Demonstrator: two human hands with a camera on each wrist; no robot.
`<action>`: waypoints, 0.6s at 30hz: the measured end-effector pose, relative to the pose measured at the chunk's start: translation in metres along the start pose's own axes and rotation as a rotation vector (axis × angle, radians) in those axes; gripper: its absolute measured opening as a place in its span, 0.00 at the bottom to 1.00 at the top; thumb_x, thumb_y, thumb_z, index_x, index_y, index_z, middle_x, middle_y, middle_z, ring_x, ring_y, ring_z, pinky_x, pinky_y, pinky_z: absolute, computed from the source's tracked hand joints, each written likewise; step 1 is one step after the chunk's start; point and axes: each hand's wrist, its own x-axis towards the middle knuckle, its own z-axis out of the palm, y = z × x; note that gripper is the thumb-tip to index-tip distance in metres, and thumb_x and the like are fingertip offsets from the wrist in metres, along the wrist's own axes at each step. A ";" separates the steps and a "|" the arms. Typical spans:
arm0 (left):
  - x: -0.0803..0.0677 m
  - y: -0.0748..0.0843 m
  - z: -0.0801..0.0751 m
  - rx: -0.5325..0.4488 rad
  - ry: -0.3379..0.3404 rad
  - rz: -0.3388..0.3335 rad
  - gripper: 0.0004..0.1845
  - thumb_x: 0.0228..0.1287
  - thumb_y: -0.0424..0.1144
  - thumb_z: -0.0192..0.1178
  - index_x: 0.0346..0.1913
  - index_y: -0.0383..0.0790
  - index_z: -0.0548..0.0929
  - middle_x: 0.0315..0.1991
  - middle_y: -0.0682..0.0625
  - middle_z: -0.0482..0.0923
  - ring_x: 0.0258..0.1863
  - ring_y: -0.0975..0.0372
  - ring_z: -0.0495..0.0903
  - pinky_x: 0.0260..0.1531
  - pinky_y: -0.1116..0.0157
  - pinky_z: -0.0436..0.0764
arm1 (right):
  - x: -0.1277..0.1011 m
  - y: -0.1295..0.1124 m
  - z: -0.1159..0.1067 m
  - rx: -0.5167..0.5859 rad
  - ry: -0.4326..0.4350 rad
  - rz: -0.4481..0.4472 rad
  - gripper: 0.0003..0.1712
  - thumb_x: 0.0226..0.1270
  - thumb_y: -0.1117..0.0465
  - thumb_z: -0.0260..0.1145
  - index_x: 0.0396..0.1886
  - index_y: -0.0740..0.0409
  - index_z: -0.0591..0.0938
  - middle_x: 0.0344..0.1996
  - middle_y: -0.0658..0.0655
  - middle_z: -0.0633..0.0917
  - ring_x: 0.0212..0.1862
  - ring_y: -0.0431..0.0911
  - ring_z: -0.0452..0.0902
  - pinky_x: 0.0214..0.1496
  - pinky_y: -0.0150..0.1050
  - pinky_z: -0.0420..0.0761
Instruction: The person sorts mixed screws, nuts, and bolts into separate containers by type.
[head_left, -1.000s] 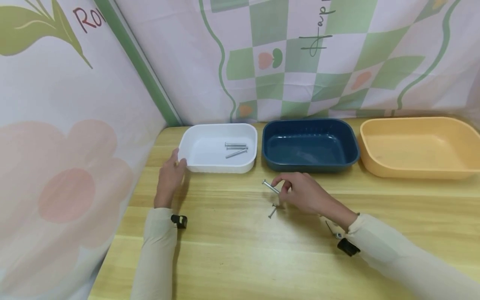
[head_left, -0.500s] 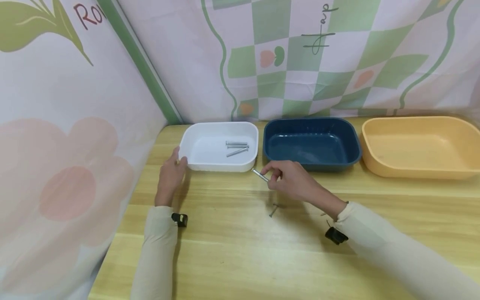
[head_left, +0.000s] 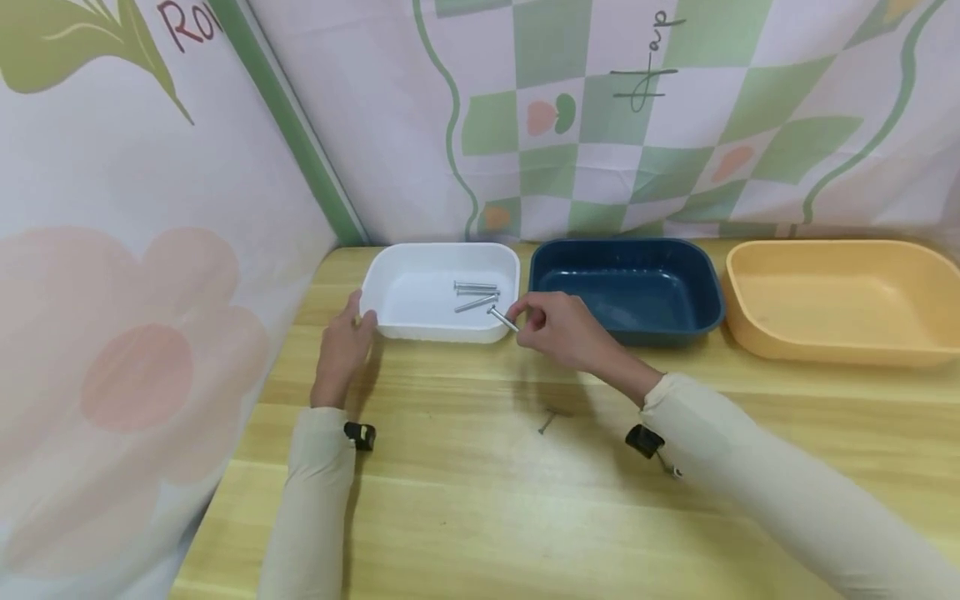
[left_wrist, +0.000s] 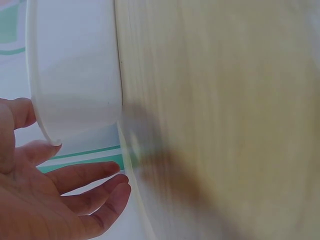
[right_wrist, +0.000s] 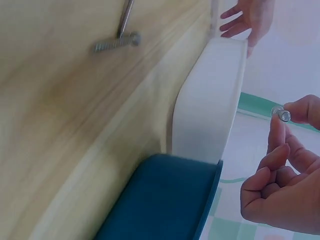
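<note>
My right hand (head_left: pixel 558 329) pinches a long silver screw (head_left: pixel 502 318) between thumb and fingertips, over the right front corner of the white tray (head_left: pixel 420 332). In the right wrist view this screw (right_wrist: pixel 284 115) is seen nearly end-on. Inside the tray, toward its right side, lie three silver screws (head_left: pixel 476 293). At the tray's left front corner my left hand (head_left: pixel 343 354) holds the rim with thumb and index finger. The other fingers of this hand (left_wrist: pixel 55 200) extend loosely below the corner in the left wrist view.
A dark blue tray (head_left: pixel 626 333) stands just right of the white one, then a yellow tray (head_left: pixel 840 350). Smaller screws (head_left: pixel 547 422) lie on the wooden table (head_left: pixel 450 492), and another small metal piece (head_left: pixel 670 467) lies beside the right sleeve. Printed fabric (head_left: pixel 540 183) hangs behind.
My right hand has moved left and away from me with the screw, from over the table to the white tray's right front corner. My left hand has stayed at the rim.
</note>
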 end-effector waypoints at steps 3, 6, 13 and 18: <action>0.001 0.001 0.000 0.008 0.000 -0.003 0.34 0.77 0.50 0.43 0.81 0.45 0.53 0.73 0.33 0.60 0.70 0.39 0.61 0.65 0.41 0.63 | 0.008 0.001 -0.001 -0.038 -0.003 0.008 0.15 0.58 0.70 0.62 0.44 0.61 0.86 0.20 0.51 0.79 0.22 0.45 0.68 0.29 0.40 0.69; 0.001 0.002 0.000 0.007 -0.003 -0.009 0.34 0.77 0.50 0.43 0.80 0.45 0.53 0.73 0.33 0.59 0.70 0.38 0.61 0.64 0.40 0.63 | 0.015 0.001 0.000 -0.061 -0.017 0.022 0.15 0.59 0.69 0.62 0.45 0.60 0.85 0.21 0.52 0.80 0.22 0.46 0.69 0.29 0.40 0.69; 0.001 0.002 0.000 0.001 -0.021 -0.044 0.35 0.77 0.52 0.42 0.81 0.46 0.52 0.74 0.34 0.58 0.71 0.40 0.60 0.65 0.41 0.63 | 0.030 0.000 0.006 -0.096 -0.042 0.052 0.14 0.60 0.66 0.66 0.46 0.59 0.85 0.26 0.53 0.83 0.26 0.46 0.73 0.29 0.38 0.71; 0.002 0.000 0.001 0.009 0.011 -0.021 0.34 0.76 0.52 0.43 0.80 0.45 0.55 0.72 0.34 0.63 0.70 0.41 0.63 0.66 0.43 0.63 | 0.037 -0.003 0.010 -0.150 -0.043 0.017 0.14 0.60 0.66 0.65 0.47 0.58 0.86 0.27 0.54 0.83 0.26 0.47 0.74 0.30 0.39 0.72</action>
